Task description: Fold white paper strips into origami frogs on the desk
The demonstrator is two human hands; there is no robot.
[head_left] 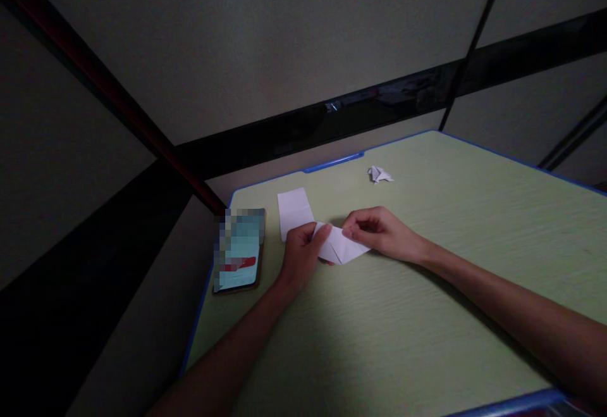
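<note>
Both my hands meet over a partly folded white paper (342,247) on a pale green table (427,290). My left hand (303,254) is closed on the paper's left end, thumb on top. My right hand (382,232) pinches its upper right edge with curled fingers. The paper rests against the tabletop and shows diagonal creases.
A flat white sheet (294,211) lies just behind my left hand. A phone (239,251) with a lit screen sits at the table's left edge. A small finished paper figure (379,174) stands near the far edge. The table has a blue rim (334,162); walls with dark beams stand behind.
</note>
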